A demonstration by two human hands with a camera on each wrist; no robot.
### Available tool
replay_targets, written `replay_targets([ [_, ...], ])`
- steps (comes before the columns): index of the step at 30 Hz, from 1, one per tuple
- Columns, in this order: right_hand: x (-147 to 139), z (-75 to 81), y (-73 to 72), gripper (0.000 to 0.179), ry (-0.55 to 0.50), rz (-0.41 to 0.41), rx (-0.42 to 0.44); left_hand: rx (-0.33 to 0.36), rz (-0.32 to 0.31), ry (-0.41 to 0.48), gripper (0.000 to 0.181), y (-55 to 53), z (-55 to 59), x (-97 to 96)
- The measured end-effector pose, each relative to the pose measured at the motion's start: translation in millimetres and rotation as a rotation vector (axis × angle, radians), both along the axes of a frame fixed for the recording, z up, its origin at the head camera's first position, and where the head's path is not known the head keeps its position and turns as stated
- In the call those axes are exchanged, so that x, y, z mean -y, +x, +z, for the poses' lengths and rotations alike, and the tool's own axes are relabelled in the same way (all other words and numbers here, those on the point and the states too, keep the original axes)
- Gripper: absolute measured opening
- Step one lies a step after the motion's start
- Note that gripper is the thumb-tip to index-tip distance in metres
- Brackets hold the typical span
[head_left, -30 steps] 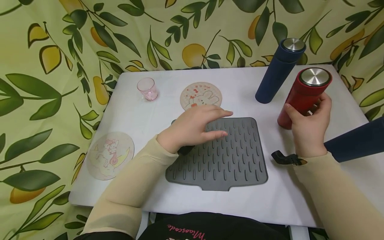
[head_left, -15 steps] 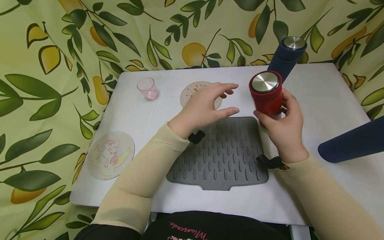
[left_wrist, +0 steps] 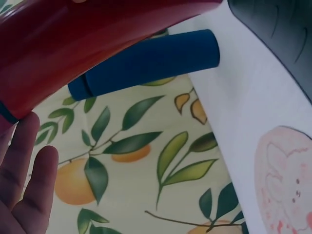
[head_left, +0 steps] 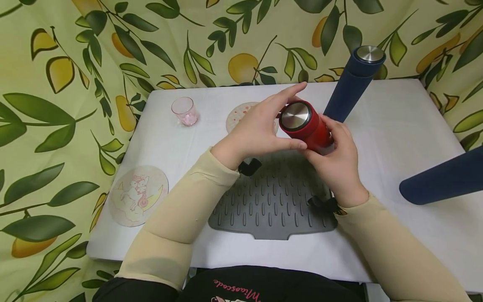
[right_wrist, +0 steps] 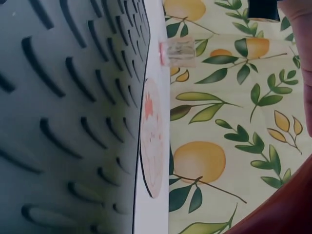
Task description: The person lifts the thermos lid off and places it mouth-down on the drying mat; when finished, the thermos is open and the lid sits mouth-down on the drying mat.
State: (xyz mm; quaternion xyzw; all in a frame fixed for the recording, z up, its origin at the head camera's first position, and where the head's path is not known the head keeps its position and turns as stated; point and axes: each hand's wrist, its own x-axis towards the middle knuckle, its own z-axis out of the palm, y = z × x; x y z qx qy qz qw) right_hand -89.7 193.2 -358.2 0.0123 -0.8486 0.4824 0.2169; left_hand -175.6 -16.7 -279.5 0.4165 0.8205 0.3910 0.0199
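Red flask [head_left: 318, 136] — smooth coated body, glossy sheen in left wrist view; lid top [head_left: 296, 116] brushed silvery metal. Far blue flask [head_left: 346, 94] matt, evenly coated, bright metal disc [head_left: 370, 54] on top. Blue flask at right [head_left: 445, 176] — same smooth, matt skin. Grey mat [head_left: 271, 205] rubber-like, matt, rough with raised ribs. Pink-tinted cup [head_left: 184, 110] at far left clear, glossy, glass or plastic, cannot tell. Near left coaster [head_left: 137, 197], far middle coaster [head_left: 235, 116] matt, printed. White table covering [head_left: 392, 138] smooth, cloth-like; leafy backdrop [head_left: 211, 46] soft-creased cloth; beige sleeves [head_left: 170, 218] smooth matt fabric
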Motion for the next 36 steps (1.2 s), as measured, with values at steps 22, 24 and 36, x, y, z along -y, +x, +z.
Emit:
replay_targets([
  [22, 15.7, 3.5, 9.6, 0.081, -0.018, 0.110, -0.001, -0.116, -0.028, -0.155, 0.070, 10.5, 35.1, 14.8],
  [24, 17.0, 2.7, 9.7, 0.080, -0.025, 0.110, -0.004, -0.128, 0.011, -0.175, 0.068, 12.7, 35.2, 13.3],
  [36, 21.8, -2.0, 10.1, 0.080, -0.084, 0.114, 0.039, -0.251, 0.216, -0.250, 0.060, 25.0, 31.4, 3.2],
])
